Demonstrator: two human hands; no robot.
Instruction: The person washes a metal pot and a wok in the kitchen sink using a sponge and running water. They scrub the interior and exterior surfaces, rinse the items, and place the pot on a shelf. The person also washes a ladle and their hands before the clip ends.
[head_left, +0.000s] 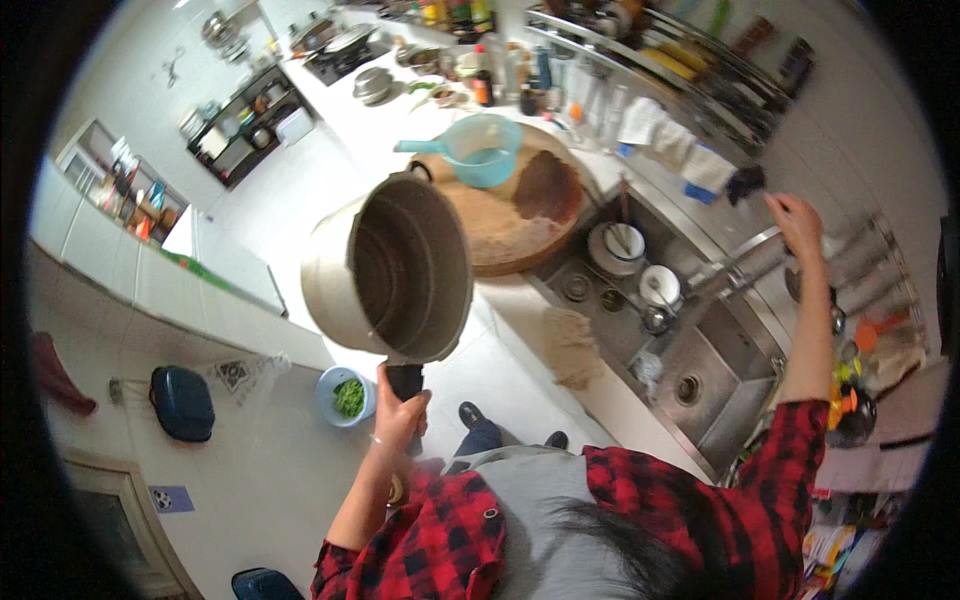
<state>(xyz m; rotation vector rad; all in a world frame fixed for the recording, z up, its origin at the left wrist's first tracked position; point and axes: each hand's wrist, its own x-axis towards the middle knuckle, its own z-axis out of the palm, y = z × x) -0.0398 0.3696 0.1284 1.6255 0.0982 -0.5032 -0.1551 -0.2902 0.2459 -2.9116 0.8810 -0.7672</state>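
My left hand grips the black handle of a deep metal pot, likely a pressure cooker body. The pot is tilted so that its mouth and its dark, stained inside face me. It is held up in the air, left of the sink counter. My right hand is raised over the far side of the sink, with its fingers bent. Its fingertips are close to a dark cloth on the wall rail; contact cannot be made out. Below it, a metal faucet reaches over the steel sink.
A round wooden chopping board bears a translucent blue dipper. Bowls and a ladle sit in the sink's far basin. A tan cloth drapes over the counter edge. A blue bucket with greens stands on the floor.
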